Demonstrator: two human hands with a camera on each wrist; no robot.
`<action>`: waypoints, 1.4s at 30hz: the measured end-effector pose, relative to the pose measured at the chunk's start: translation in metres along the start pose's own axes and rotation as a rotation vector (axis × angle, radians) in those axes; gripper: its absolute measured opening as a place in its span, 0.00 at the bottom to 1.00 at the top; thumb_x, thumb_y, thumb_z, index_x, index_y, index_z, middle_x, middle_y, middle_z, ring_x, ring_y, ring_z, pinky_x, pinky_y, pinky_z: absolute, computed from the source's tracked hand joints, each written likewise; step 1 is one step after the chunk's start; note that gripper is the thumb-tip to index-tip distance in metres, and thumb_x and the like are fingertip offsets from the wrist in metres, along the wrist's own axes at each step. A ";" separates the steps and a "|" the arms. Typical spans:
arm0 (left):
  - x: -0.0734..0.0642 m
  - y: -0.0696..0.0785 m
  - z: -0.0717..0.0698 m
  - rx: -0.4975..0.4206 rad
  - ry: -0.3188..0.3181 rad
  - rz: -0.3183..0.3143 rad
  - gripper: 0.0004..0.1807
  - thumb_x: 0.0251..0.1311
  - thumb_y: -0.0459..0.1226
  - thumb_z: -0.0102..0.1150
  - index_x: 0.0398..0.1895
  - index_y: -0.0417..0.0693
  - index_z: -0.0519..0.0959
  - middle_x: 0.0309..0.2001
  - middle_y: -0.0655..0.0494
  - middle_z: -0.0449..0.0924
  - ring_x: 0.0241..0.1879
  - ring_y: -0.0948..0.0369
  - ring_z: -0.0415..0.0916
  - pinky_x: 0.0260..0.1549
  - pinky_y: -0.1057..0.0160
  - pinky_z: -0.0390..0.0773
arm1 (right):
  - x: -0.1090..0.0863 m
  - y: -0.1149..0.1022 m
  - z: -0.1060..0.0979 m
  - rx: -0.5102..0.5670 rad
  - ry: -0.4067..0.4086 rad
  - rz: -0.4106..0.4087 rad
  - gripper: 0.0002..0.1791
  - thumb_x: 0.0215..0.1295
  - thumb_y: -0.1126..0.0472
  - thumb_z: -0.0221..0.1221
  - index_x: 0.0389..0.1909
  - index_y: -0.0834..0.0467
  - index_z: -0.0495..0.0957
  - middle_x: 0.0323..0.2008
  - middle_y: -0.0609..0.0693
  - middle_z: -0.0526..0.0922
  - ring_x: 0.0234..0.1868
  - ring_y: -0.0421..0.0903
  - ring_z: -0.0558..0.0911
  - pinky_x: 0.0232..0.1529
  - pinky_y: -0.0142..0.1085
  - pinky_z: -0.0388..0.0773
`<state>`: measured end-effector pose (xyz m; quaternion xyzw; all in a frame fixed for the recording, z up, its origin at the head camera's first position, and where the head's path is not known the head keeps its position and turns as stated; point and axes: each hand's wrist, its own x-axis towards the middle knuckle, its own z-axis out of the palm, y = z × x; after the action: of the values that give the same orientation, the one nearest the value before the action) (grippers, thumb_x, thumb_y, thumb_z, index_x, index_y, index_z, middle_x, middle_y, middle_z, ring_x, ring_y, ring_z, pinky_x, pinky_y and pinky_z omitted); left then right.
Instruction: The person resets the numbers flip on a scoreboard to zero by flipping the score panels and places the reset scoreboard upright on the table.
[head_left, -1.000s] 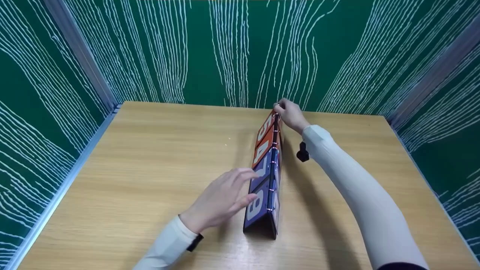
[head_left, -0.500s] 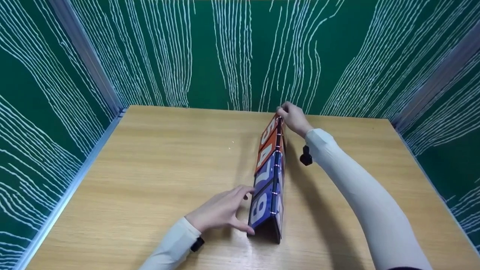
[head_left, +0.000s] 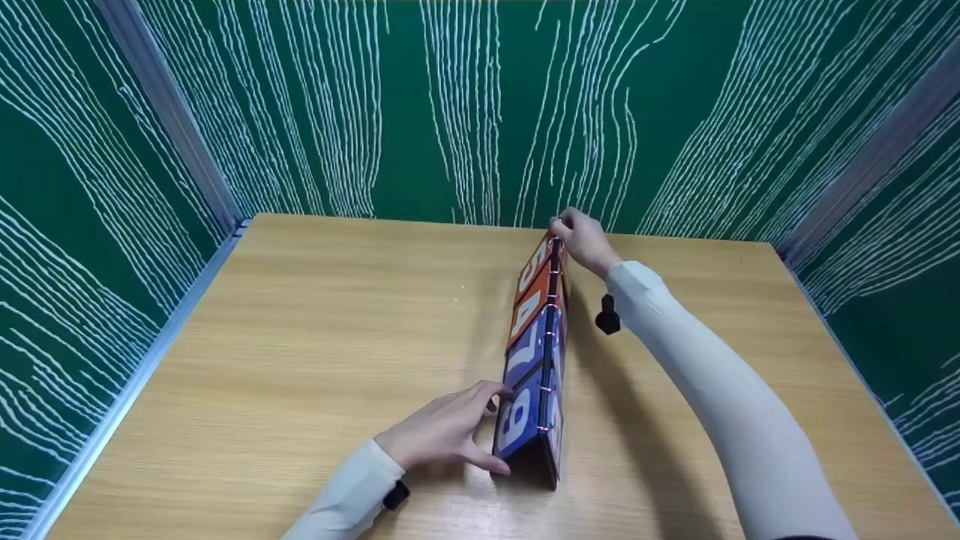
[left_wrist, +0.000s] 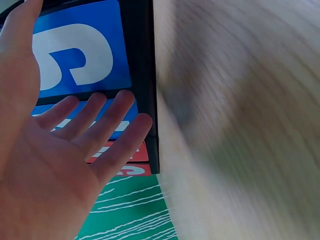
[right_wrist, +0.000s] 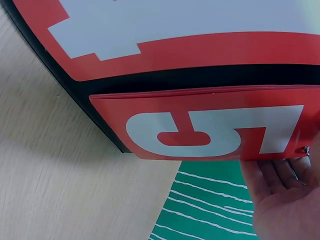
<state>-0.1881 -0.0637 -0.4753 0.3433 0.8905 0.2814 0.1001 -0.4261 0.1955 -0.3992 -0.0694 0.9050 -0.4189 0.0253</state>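
A tabletop flip scoreboard (head_left: 525, 356) stands like a tent on the table, its ringed spine running away from me. Its left face reads 5 and 4 on red cards at the far end, then 7 and 9 on blue cards nearer. My right hand (head_left: 587, 241) pinches the far top end of the spine. In the right wrist view those fingers sit by the red 5 card (right_wrist: 185, 132). My left hand (head_left: 442, 429) is at the near left side, thumb by the lower near corner. In the left wrist view its fingers (left_wrist: 127, 142) lie spread and straight over the blue cards.
The wooden table (head_left: 322, 322) ends at a green wall (head_left: 405, 112) with white wavy lines. Metal posts (head_left: 172, 112) stand at the back corners, and more green panels flank both sides.
My left hand has come down from the blue cards' face to the scoreboard's lower near edge. My right hand keeps its hold at the far end.
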 end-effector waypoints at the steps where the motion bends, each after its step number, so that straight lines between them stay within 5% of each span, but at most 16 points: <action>1: 0.000 0.000 0.000 0.003 0.003 0.003 0.53 0.45 0.65 0.74 0.71 0.54 0.62 0.64 0.56 0.75 0.61 0.59 0.78 0.60 0.59 0.79 | 0.000 0.000 0.000 -0.005 0.004 -0.004 0.20 0.80 0.49 0.45 0.56 0.60 0.71 0.49 0.56 0.75 0.49 0.50 0.75 0.49 0.39 0.73; 16: -0.003 -0.005 -0.005 0.023 -0.020 0.051 0.42 0.52 0.57 0.74 0.68 0.57 0.68 0.64 0.61 0.77 0.59 0.60 0.79 0.61 0.58 0.79 | 0.001 0.000 -0.001 0.013 -0.012 0.008 0.22 0.80 0.48 0.45 0.59 0.60 0.70 0.51 0.57 0.76 0.52 0.52 0.76 0.52 0.41 0.75; 22: -0.003 -0.002 -0.004 0.045 -0.021 0.056 0.45 0.49 0.45 0.75 0.71 0.52 0.65 0.66 0.56 0.76 0.57 0.58 0.80 0.59 0.59 0.80 | 0.000 0.001 0.000 0.034 -0.010 0.009 0.22 0.81 0.47 0.44 0.60 0.60 0.69 0.51 0.57 0.75 0.51 0.52 0.77 0.52 0.41 0.75; 36: -0.009 -0.007 -0.004 0.106 0.028 0.067 0.45 0.49 0.41 0.73 0.72 0.52 0.64 0.64 0.56 0.75 0.47 0.62 0.78 0.50 0.63 0.82 | 0.004 -0.004 0.004 0.033 -0.021 0.016 0.21 0.81 0.48 0.44 0.60 0.59 0.70 0.51 0.56 0.75 0.51 0.51 0.76 0.51 0.42 0.74; 42: -0.010 -0.008 -0.004 0.116 0.047 0.054 0.48 0.47 0.35 0.69 0.76 0.47 0.59 0.69 0.50 0.72 0.58 0.56 0.78 0.60 0.58 0.80 | 0.000 -0.001 0.000 0.034 -0.016 0.008 0.23 0.81 0.48 0.43 0.61 0.61 0.69 0.50 0.56 0.75 0.50 0.51 0.76 0.51 0.41 0.74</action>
<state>-0.1863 -0.0773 -0.4762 0.3657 0.8978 0.2400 0.0517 -0.4258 0.1951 -0.3983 -0.0687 0.8979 -0.4335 0.0354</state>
